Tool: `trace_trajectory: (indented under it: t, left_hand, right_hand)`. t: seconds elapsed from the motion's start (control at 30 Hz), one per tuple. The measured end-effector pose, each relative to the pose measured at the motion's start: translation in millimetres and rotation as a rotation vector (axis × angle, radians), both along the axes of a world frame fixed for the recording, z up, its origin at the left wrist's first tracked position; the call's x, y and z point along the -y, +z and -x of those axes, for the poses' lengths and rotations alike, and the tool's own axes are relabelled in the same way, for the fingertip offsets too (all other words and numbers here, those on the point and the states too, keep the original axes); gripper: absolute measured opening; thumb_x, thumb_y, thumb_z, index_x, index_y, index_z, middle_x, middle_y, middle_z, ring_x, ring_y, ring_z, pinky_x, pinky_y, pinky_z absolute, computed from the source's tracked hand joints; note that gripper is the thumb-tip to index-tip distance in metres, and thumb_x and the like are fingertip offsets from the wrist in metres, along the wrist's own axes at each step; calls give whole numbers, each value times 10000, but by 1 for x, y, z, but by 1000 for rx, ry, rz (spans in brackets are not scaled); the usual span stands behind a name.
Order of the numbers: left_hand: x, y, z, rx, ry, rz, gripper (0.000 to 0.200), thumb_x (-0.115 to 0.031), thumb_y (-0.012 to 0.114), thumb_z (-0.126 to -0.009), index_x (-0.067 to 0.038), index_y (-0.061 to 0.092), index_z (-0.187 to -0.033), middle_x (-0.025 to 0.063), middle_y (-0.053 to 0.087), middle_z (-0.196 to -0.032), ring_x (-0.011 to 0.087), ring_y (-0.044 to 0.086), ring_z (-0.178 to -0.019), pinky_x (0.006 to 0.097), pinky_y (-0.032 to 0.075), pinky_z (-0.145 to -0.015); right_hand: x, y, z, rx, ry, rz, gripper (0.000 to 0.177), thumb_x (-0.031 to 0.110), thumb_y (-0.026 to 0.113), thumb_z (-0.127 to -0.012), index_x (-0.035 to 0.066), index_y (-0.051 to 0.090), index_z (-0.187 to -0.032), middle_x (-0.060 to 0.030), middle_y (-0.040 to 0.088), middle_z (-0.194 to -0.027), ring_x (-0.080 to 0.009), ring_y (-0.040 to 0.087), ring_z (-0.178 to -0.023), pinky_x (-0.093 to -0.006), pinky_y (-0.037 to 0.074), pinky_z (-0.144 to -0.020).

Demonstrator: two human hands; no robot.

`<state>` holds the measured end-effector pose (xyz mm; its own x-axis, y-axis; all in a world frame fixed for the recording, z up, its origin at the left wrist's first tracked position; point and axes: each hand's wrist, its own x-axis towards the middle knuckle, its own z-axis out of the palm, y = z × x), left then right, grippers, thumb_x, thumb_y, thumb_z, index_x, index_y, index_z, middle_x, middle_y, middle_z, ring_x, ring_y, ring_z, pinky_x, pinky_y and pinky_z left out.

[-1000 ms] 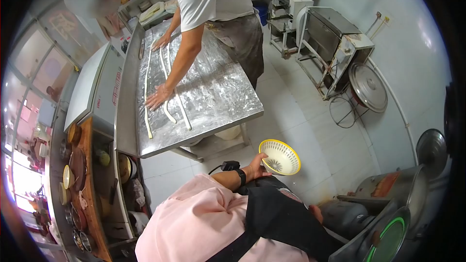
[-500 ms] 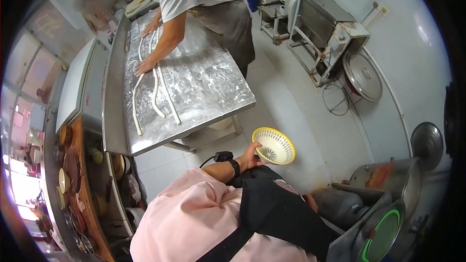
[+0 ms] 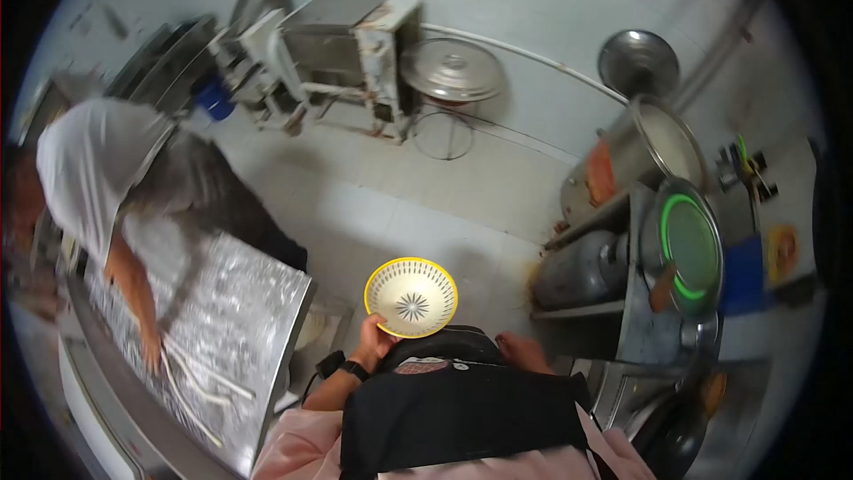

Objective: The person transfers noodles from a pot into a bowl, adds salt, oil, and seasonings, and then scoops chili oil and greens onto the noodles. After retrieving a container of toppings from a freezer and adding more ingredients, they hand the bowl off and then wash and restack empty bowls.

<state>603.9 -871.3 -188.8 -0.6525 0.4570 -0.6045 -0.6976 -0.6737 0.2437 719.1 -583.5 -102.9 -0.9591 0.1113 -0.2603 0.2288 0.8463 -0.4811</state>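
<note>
A cream bowl [image 3: 410,299] with a yellow rim and dark dashes radiating from its centre is in front of my body. My left hand [image 3: 377,338] grips its near-left rim, thumb over the edge and the other fingers underneath; a black watch is on that wrist. Nothing shows inside the bowl. On the other side of my black apron [image 3: 444,418], my right hand [image 3: 524,352] hangs low beside its edge, blurred, its fingers mostly hidden.
Left, a person [image 3: 124,178] in a white shirt bends over a floured metal table [image 3: 271,280] with long dough strips [image 3: 200,382]. Right stand a gas cylinder [image 3: 582,268], a large pot [image 3: 653,138] and a green-ringed round pan [image 3: 689,249]. Machines [image 3: 346,53] line the far wall.
My view has swung right, so the table now lies at the left and the pots and stove area show more. The bowl stays in my left hand; my right hand shows more.
</note>
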Motion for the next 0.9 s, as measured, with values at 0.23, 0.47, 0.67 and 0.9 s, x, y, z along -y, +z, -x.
trace_trajectory:
  t: [0.23, 0.47, 0.67, 0.9]
  left_hand:
    - [0, -7, 51, 31, -107, -32, 524, -108, 468, -593, -20, 436, -1108, 141, 517, -1070, 318, 506, -983, 462, 422, -833]
    - [-42, -11, 106, 7, -363, -183, 649, -136, 442, -569, -10, 354, -1199, 183, 403, -1204, 356, 366, -1141, 503, 278, -968]
    - [-110, -6, 156, -23, -596, -193, 708, -131, 443, -555, -15, 303, -1240, 201, 340, -1252, 375, 312, -1178, 517, 209, -1003]
    - [-230, 32, 257, -65, -789, -193, 685, -131, 471, -556, -34, 340, -1221, 158, 392, -1229, 341, 361, -1153, 495, 243, -993]
  right_hand:
    - [27, 16, 24, 18, -71, 1, 154, 227, 450, -823, 113, 504, -911, -215, 554, -682, -389, 546, -663, -491, 409, -587]
    - [35, -4, 27, -53, -382, 74, 163, 166, 460, -814, 95, 510, -952, -176, 562, -678, -371, 551, -665, -444, 432, -586]
    - [-19, -14, 16, -388, -1119, 816, 196, 172, 465, -835, 61, 498, -994, -77, 584, -795, -198, 592, -653, -295, 476, -551]
    - [-152, 126, 17, -1347, -1359, 1513, 599, 517, 372, -835, -16, 454, -1096, -147, 558, -959, -190, 564, -777, -228, 464, -535]
